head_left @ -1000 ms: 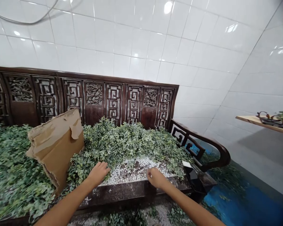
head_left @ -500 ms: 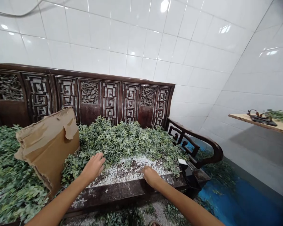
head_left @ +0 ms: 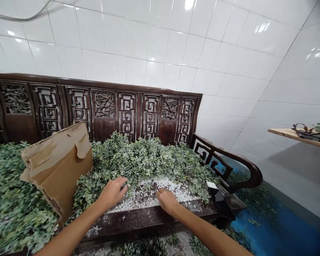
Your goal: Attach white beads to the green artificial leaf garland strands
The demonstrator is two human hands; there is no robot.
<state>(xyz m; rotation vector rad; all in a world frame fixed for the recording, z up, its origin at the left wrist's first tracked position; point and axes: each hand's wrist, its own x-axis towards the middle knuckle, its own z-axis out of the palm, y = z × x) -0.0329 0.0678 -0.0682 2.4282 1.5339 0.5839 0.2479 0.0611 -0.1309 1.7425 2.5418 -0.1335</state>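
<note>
Small white pieces (head_left: 176,190) lie scattered over the seat of a dark carved wooden bench (head_left: 138,219). My left hand (head_left: 114,192) is over the left part of these pieces, beside the heap of green leafy sprigs (head_left: 149,156), its fingers apart and nothing seen in them. To its right, my right hand (head_left: 165,201) is low over the pieces near the front edge of the seat, fingers closed together. Whatever its fingertips may hold is hidden or too small to name.
Torn cardboard (head_left: 61,163) stands upright at the left, with more foliage (head_left: 13,199) beyond it. A black object with a white item (head_left: 211,185) sits by the right armrest (head_left: 245,167). A wooden shelf (head_left: 285,133) juts out at the right, holding eyeglasses.
My left hand has moved slightly right, closer to my right hand, which has shifted a little left over the white pieces. The view has shifted slightly.
</note>
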